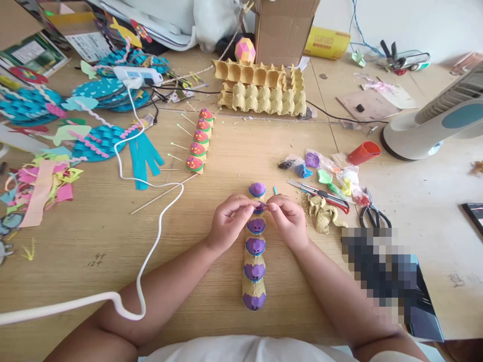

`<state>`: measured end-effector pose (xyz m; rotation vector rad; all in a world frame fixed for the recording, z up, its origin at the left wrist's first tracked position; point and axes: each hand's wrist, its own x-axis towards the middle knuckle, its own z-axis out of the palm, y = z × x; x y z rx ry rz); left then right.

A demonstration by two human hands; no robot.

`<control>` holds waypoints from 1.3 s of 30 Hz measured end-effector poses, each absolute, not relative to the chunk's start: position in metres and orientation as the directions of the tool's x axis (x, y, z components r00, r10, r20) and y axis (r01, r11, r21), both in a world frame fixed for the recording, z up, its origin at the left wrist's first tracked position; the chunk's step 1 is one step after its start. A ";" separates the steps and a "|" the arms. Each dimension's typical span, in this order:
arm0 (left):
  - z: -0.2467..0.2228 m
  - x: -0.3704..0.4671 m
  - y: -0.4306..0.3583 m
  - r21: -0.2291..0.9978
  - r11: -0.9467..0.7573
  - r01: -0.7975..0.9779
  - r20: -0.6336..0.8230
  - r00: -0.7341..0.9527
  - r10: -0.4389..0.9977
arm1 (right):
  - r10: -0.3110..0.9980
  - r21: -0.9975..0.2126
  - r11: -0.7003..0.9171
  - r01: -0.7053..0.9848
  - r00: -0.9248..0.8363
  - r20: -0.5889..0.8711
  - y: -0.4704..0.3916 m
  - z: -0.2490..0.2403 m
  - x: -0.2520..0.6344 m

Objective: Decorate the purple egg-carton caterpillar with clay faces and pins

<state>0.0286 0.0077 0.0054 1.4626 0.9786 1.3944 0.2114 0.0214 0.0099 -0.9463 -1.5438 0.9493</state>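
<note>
A strip of egg carton (255, 287) lies lengthwise in front of me, its several humps topped with purple clay edged in blue. Small dark face marks show on most of the humps. Over the second hump from the far end, my left hand (228, 221) and my right hand (289, 218) meet fingertip to fingertip, both closed in a pinch. Between them runs a thin dark strand (266, 205), which looks like rolled clay. A small blue piece (275, 190) rests just beyond my right fingers.
Bagged coloured clay (312, 160), a utility knife (320, 193), carton scraps (322, 213) and scissors (373, 211) lie to the right. A second decorated carton strip (198, 143) is ahead left. A white cable (162, 221) crosses the left side. A fan (433, 120) stands far right.
</note>
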 end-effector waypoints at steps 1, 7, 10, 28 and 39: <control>0.005 0.028 0.007 0.946 -0.324 -0.021 0.325 0.071 0.943 | 0.924 -0.925 0.369 0.091 -0.144 0.354 0.021 0.010 0.211; 0.005 0.028 0.004 0.889 -0.447 0.100 0.440 0.086 0.894 | 0.939 -0.937 0.339 0.081 -0.087 0.332 0.021 0.007 0.209; 0.005 0.027 0.002 0.847 -0.507 0.159 0.495 0.114 0.862 | 0.944 -0.942 0.327 0.072 -0.079 0.321 0.021 0.007 0.208; 0.004 0.027 0.001 0.792 -0.573 0.210 0.552 0.154 0.819 | 0.949 -0.948 0.307 0.081 -0.095 0.299 0.018 0.008 0.207; 0.004 0.027 0.002 0.788 -0.572 0.228 0.552 0.150 0.820 | 0.920 -0.918 0.380 0.109 -0.145 0.364 0.018 0.010 0.206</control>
